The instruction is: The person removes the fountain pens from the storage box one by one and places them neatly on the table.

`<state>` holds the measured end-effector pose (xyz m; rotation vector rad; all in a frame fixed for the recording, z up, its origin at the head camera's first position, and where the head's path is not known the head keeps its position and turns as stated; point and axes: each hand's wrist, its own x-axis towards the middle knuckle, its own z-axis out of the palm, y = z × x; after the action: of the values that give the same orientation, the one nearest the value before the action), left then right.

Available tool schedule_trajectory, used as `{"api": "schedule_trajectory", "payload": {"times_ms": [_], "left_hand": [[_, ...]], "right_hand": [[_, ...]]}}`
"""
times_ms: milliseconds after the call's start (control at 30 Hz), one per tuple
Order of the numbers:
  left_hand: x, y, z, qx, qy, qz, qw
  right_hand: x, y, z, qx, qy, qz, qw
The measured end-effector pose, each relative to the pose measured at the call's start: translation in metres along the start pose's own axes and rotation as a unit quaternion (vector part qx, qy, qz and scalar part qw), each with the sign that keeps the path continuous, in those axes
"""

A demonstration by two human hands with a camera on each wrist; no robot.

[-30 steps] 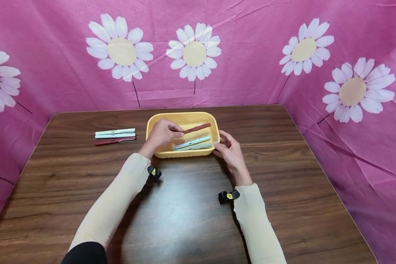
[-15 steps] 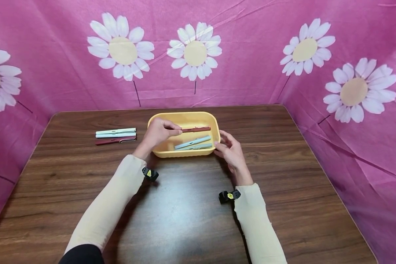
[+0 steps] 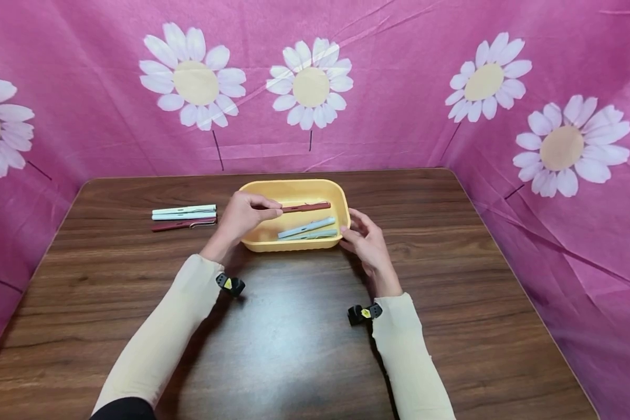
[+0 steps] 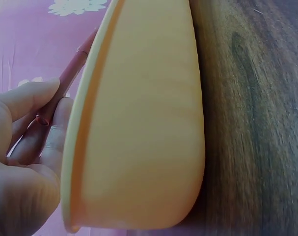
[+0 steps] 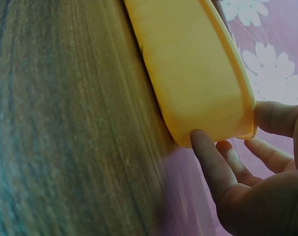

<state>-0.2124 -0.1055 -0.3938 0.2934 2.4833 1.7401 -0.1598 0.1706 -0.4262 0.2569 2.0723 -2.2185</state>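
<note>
My left hand [image 3: 238, 216] pinches one end of a dark red pen [image 3: 307, 207] between thumb and fingertips. The pen lies level over the back half of a yellow plastic basket [image 3: 294, 247], its clip end pointing right. In the left wrist view the same pen [image 4: 70, 73] shows beyond the rim, above the wall of the basket [image 4: 139, 123]. Two pale blue-green pens [image 3: 307, 226] rest on the basket floor near the front. At the right end, my right hand [image 3: 367, 242] holds the basket, thumb at the front corner and fingers round the end wall.
Left of the basket, two pale pens [image 3: 184, 212] and a dark red pen [image 3: 184, 224] lie side by side on the brown wooden table [image 3: 294, 350]. A pink flowered cloth [image 3: 378, 116] hangs behind and beside the table.
My left hand has shifted left and slightly down with the dark red pen, which has turned from tilted to nearly level. My right hand stays at the basket's end.
</note>
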Motion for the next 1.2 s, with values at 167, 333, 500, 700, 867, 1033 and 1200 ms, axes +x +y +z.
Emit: {"api": "schedule_trajectory", "payload": {"times_ms": [167,333,500,700,867,1033,1200], "left_hand": [[-0.003,-0.001,-0.005,-0.005,0.009,0.003,0.9999],[-0.006,-0.001,-0.009,-0.037,0.019,0.000,0.9991],[-0.008,0.000,-0.015,-0.062,0.022,-0.002,0.9978],[-0.014,-0.001,-0.022,-0.060,0.026,-0.003,0.9979],[-0.018,-0.002,-0.028,-0.075,0.035,-0.008,0.9965],[-0.022,-0.004,-0.034,-0.081,0.045,-0.014,0.9956],[-0.026,-0.003,-0.039,-0.076,0.054,-0.014,0.9956]], "right_hand": [[-0.001,0.000,0.000,0.000,0.001,0.000,1.000],[0.000,0.000,0.000,-0.002,0.000,0.001,1.000],[0.000,0.000,0.000,0.000,-0.001,0.003,1.000],[0.001,0.000,0.000,-0.006,0.001,0.003,1.000],[0.001,0.000,0.000,-0.009,0.000,0.005,1.000],[-0.001,-0.001,0.001,-0.006,0.001,0.003,1.000],[-0.001,-0.002,0.000,-0.010,0.000,0.001,1.000]]}}
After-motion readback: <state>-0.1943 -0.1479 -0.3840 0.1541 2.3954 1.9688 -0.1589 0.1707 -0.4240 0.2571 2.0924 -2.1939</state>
